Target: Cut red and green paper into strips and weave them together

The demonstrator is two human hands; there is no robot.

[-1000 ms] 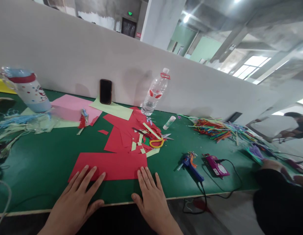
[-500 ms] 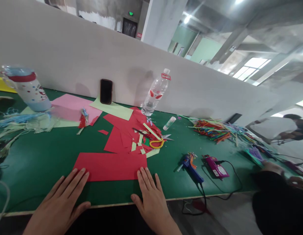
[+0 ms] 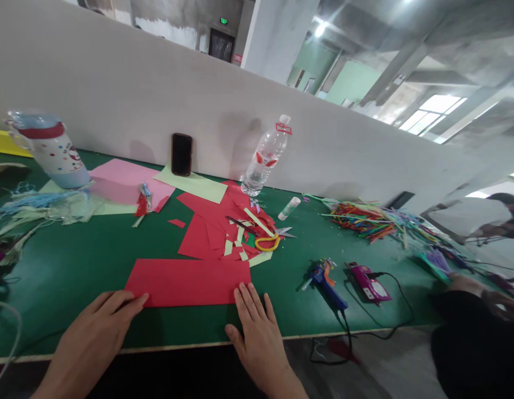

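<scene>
A red sheet of paper, a long rectangle, lies flat near the table's front edge. At its lower left corner my left hand is closed, thumb and fingers pinching the paper's edge. My right hand rests with outstretched fingers, their tips on the lower right corner of the same paper. Just beyond it are red paper scraps, pale green strips and yellow-handled scissors. A glue stick stands tilted in view to the right of the scraps.
A blue glue gun and a purple power box with cords lie at the right. Behind are a water bottle, a phone and a patterned flask. Colourful pipe cleaners form a pile; a co-worker's sleeve is far right.
My left hand has gone from lying flat with fingers spread to pinching the red paper's lower left corner. My right hand stays outstretched on the right corner.
</scene>
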